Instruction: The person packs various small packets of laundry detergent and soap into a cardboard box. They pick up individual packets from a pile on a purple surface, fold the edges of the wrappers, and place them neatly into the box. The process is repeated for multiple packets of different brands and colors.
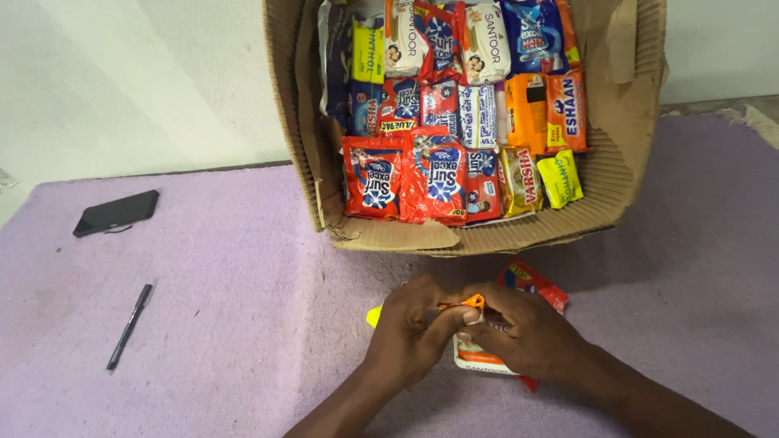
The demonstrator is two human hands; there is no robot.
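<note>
My left hand [410, 328] and my right hand [527, 332] meet over the purple cloth just in front of an open cardboard box [479, 231]. Together they pinch a small orange item [469, 302] between the fingertips. Under the right hand lies a white and orange soap packet [479, 361], on top of a red packet [535, 282]. A yellow corner [373, 315] peeks out beside the left hand. The box holds several red detergent sachets [406, 178], soap bars and yellow and orange packets.
A black phone [116, 212] lies at the far left of the purple cloth [227, 308], and a black pen [130, 326] lies nearer to me. A pale wall runs behind the box.
</note>
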